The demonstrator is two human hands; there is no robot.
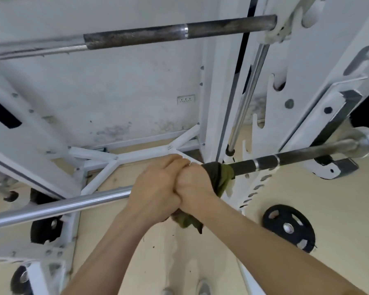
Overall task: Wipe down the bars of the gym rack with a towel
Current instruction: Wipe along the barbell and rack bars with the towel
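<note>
A long steel barbell crosses the view from lower left to right, resting in the white rack. Its right part is dark and knurled. An olive-green towel is wrapped round the bar at the middle, with a loose end hanging below my wrists. My right hand grips the towel round the bar. My left hand grips the bar and towel just beside it, the two hands pressed together. A second, rusty dark bar runs higher up across the rack.
White rack uprights stand left and right, with a chrome guide rod between. A black weight plate lies on the beige floor at right; other plates sit at lower left. A stained white wall is behind.
</note>
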